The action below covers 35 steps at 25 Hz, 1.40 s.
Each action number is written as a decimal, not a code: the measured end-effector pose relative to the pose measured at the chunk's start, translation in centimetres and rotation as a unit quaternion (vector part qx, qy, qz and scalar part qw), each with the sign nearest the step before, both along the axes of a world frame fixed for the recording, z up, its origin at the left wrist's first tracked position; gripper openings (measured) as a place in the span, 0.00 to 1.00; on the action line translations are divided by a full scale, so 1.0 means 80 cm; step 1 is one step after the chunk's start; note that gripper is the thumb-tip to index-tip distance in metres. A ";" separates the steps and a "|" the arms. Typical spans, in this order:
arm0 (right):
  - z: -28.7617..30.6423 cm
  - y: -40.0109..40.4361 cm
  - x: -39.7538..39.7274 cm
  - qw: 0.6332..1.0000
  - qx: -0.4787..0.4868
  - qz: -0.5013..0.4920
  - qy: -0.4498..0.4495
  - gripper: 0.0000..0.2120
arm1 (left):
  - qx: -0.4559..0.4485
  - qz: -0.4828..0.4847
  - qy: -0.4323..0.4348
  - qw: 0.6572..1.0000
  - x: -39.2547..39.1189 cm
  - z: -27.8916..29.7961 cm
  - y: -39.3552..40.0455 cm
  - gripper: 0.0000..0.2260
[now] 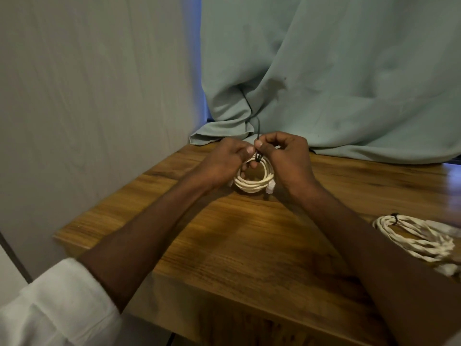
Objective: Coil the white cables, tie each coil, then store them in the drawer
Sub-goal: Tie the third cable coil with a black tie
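Note:
A small coil of white cable [253, 184] lies on the wooden tabletop [249, 236] near its far edge. A thin black tie [258, 156] wraps the top of the coil, its loose end sticking up. My left hand [225, 162] grips the coil's left side, thumb near the tie. My right hand [284, 156] pinches the black tie between thumb and forefinger just above the coil. A second coil of white cable [415, 237], bound with a black tie, lies at the right edge of the table.
A pale green curtain [336, 83] hangs behind the table and drapes onto its far edge. A light wood-grain panel [94, 96] stands at the left. The table's front edge is close to me.

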State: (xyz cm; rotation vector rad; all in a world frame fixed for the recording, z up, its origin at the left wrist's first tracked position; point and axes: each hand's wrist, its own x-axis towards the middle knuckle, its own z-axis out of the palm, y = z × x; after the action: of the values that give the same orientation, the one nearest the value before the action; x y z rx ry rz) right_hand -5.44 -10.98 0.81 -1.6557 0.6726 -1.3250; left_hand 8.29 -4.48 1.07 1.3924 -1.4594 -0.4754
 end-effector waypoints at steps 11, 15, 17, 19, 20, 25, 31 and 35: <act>0.012 -0.007 -0.014 0.957 0.283 0.049 -0.032 0.09 | -0.194 0.051 -0.308 0.930 -0.004 -0.014 0.006 0.12; 0.009 -0.016 -0.017 0.945 0.315 0.076 -0.048 0.13 | -0.224 0.083 -0.375 0.896 -0.008 -0.018 0.007 0.15; 0.008 -0.017 -0.019 0.942 0.323 0.079 -0.053 0.12 | -0.228 0.095 -0.386 0.889 -0.009 -0.019 0.005 0.16; 0.005 -0.017 -0.015 0.950 0.305 0.067 -0.027 0.09 | -0.221 0.109 -0.389 0.888 -0.011 -0.020 0.004 0.16; 0.006 -0.013 -0.012 0.958 0.284 0.052 -0.003 0.07 | -0.220 0.117 -0.386 0.888 -0.012 -0.020 0.005 0.16; 0.006 0.006 -0.002 0.995 0.067 0.061 0.035 0.07 | -0.204 0.206 -0.314 0.904 0.004 -0.016 0.001 0.09; -0.005 0.007 0.005 0.959 -0.224 -0.049 0.165 0.11 | -0.079 0.231 -0.303 0.921 0.017 -0.028 -0.013 0.05; -0.007 0.002 -0.001 0.953 -0.229 -0.066 0.187 0.10 | -0.015 0.149 -0.156 0.976 0.017 -0.022 -0.016 0.06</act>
State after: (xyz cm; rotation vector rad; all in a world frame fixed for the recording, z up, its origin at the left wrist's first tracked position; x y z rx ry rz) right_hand -5.51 -10.84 0.23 -2.3127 0.7408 -1.3403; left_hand 9.62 -5.76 -0.73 1.6827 -1.4595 -0.0420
